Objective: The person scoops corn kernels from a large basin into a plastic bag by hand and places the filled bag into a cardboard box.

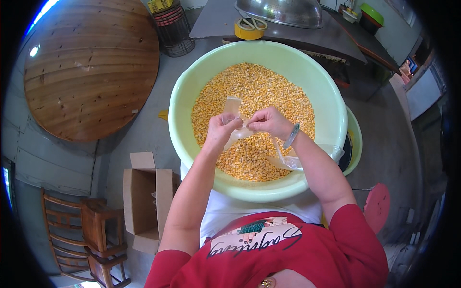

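Note:
A large pale green plastic basin [326, 90] in front of me holds a broad heap of yellow corn kernels [248, 81]. Above the corn, my left hand [222, 130] grips a clear plastic bag [233, 104], part of which stands up past the fingers and part hangs below. My right hand [272, 122], with a bracelet at the wrist, pinches the same thin plastic just to the right, its fingertips close to the left ones. More clear plastic bags [293, 162] lie under my right forearm, over the corn and the basin's right rim.
An open cardboard box [165, 201] stands at lower left, near wooden chairs [101, 223]. A round wooden tabletop [90, 72] is at upper left. Beyond the basin, a grey table [216, 21] bears a metal colander [284, 12], yellow tape [249, 33] and scissors [257, 24]. A pink stool [377, 207] stands right.

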